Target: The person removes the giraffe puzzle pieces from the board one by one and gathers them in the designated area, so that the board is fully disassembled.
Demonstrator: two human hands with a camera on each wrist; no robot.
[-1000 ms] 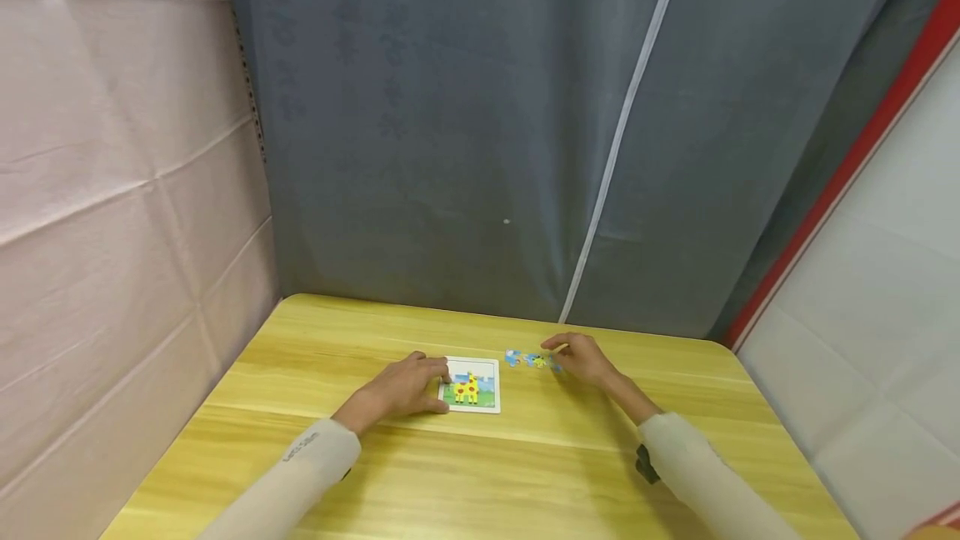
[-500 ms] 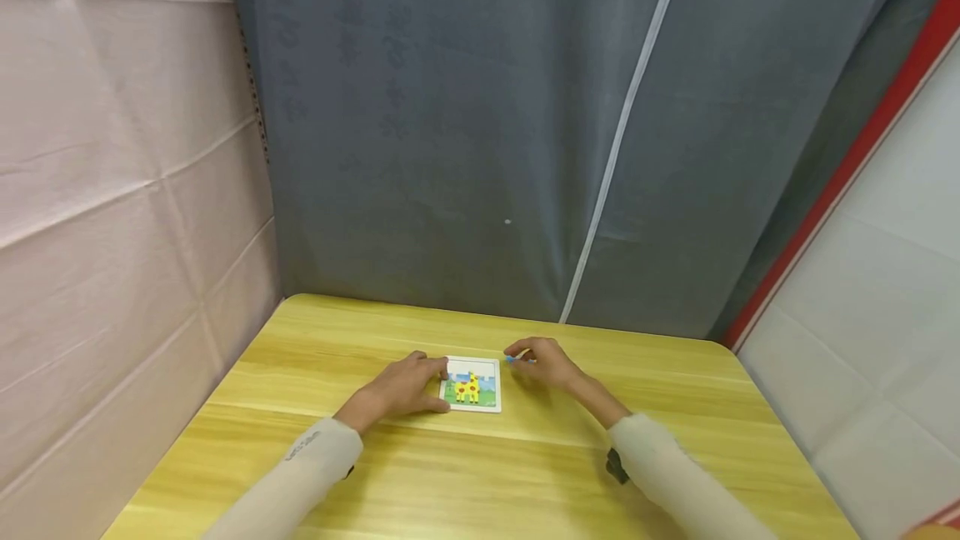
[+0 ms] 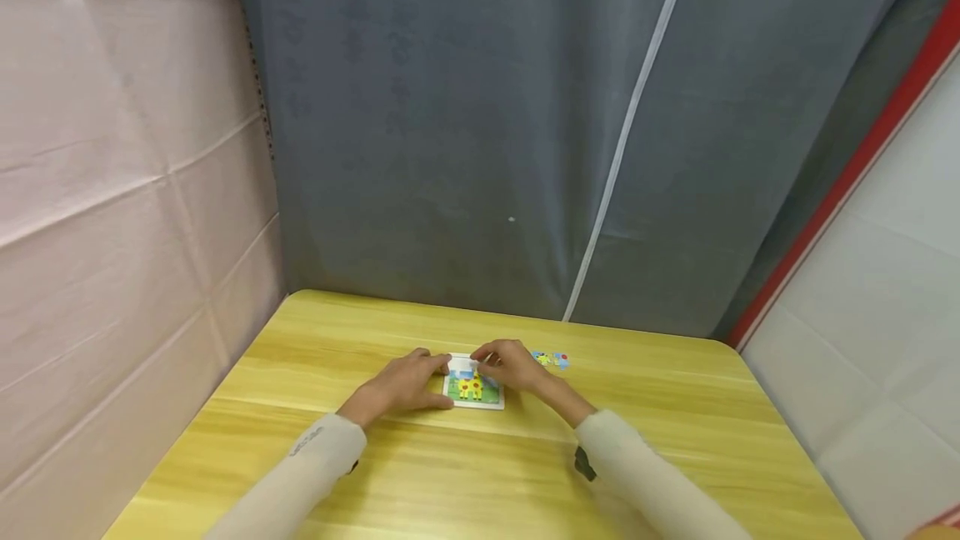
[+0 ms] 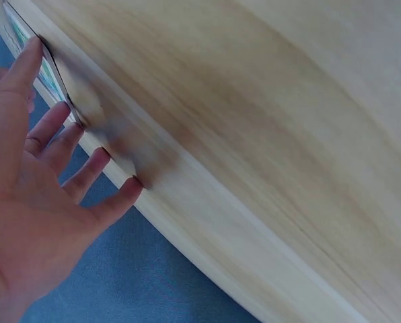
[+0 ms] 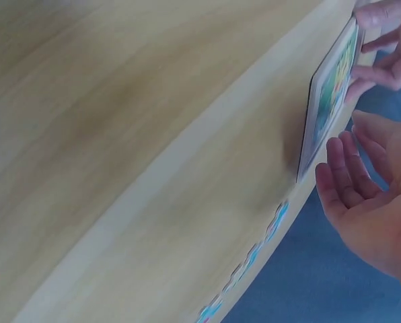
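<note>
On the yellow wooden table (image 3: 360, 457) a small white-framed puzzle board (image 3: 475, 391) with a yellow giraffe on green lies between the two hands. The left hand (image 3: 405, 384) rests flat at the board's left edge, fingers straight and slightly spread, their tips touching the frame; the left wrist view shows the same fingers (image 4: 56, 124) laid against the board's rim with nothing gripped. The right hand (image 3: 512, 366) sits over the board's far right corner, its fingertips bent down onto the upper part of the picture, close to the left hand's fingertips. Whether it pinches a piece there cannot be told from the head view; in the right wrist view its fingers (image 5: 342, 171) appear loosely curved and apart just beside the board's (image 5: 330, 94) edge. Just beyond the right hand, on its outer side, a few loose blue and yellow puzzle pieces (image 3: 551, 358) lie on the table, clear of the board.
</note>
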